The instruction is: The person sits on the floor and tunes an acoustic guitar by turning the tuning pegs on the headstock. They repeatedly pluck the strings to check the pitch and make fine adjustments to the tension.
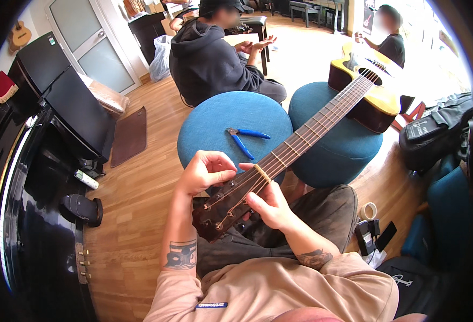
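An acoustic guitar (322, 120) slants across the view, its pale-topped body on the blue stool (330, 155) at the right and its dark headstock (220, 214) over my lap. My left hand (207, 174) is closed in a pinch at the headstock's left edge, beside a tuning post; whatever lies between its fingertips is too small to make out. Around the neck near the nut, my right hand (268, 206) is closed, with the thumb on the headstock's right side and fingers partly hidden beneath. Blue-handled cutters (247, 138) lie with handles spread on the other blue stool (209, 118).
A person in a dark hoodie (212, 64) sits beyond the stools; another person (391, 43) is at far right. A shiny black piano (35, 214) and black fridge (67, 96) line the left. Tape (369, 211) and a black bag (435, 131) lie at right.
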A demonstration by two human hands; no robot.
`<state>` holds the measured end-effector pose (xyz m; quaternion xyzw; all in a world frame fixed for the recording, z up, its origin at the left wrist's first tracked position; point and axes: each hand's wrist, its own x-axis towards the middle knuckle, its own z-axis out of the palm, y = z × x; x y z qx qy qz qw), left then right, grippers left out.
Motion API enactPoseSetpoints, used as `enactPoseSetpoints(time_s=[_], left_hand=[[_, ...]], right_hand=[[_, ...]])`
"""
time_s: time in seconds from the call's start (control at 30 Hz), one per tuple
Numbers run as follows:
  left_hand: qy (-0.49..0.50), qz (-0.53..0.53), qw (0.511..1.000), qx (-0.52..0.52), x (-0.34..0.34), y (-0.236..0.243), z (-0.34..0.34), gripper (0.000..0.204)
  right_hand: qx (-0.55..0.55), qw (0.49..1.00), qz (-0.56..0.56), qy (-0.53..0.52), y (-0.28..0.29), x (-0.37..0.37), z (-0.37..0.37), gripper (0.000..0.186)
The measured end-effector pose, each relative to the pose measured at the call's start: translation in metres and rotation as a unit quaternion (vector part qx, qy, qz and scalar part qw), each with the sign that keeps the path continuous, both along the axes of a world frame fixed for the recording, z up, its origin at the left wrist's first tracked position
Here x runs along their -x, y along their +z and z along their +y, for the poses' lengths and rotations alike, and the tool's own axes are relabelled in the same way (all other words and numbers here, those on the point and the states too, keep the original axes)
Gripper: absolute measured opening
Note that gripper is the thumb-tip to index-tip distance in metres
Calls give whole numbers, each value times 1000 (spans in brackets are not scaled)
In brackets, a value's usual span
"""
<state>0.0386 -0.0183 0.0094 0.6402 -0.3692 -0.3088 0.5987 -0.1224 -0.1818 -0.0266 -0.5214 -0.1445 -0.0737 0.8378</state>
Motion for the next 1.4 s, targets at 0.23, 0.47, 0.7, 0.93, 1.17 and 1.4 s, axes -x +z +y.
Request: enactPoseSetpoints(time_s=[0.23,0.47,0.7,0.93,1.17,1.4], left_hand=[[-9,-34,998,44,-6,2,15,19],[-37,3,995,88,-12,-11,11,20],[-24,19,998,51,4,6,-1,10],[-48,-35,994,91,-7,-3,9,17],[-61,44,989,126,-22,-23,13,24],[-103,12,987,125,-19,-18,6,19]], right_hand=[[54,996,-46,-49,-11,-9,-5,66],[-17,999,-38,14,-6,-6,-5,71],[-22,1000,-18,13,-6,-5,-4,73],[3,997,-75,-30,-15,-16,-6,78],[-64,995,-74,33,-5,-14,-5,81],[-48,997,-27,54,-2,-7,-9,79]])
